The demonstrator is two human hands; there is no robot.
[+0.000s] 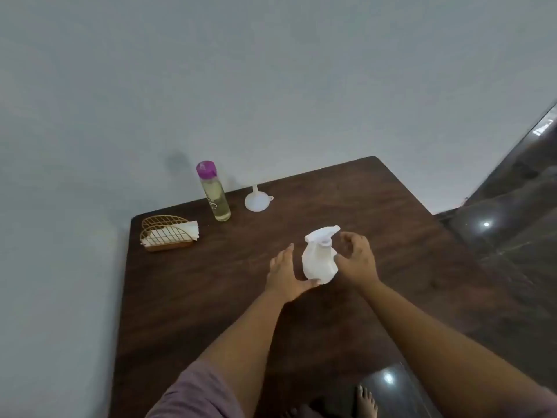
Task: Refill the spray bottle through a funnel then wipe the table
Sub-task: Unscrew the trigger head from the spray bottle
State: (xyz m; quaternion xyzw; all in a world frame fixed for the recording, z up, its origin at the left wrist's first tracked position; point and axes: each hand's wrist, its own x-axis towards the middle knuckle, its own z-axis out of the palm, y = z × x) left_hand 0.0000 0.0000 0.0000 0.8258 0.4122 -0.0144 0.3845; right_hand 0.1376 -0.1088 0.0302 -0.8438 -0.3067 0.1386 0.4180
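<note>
A white spray bottle (319, 260) stands on the dark wooden table (211, 297), its trigger head pointing up and right. My left hand (284, 274) lies flat beside the bottle's left side, thumb touching its base. My right hand (355, 257) is at the bottle's right side, its thumb against the body and its fingers curled loosely near the spray head without closing on it. A white funnel (258, 200) sits upside down farther back. To the funnel's left stands a clear bottle (214, 193) with a purple cap and yellowish liquid.
A gold wire holder with white napkins (168, 233) sits at the table's back left corner. A grey wall runs behind and to the left. Glossy dark floor lies to the right and below, where a bare foot (366, 399) shows.
</note>
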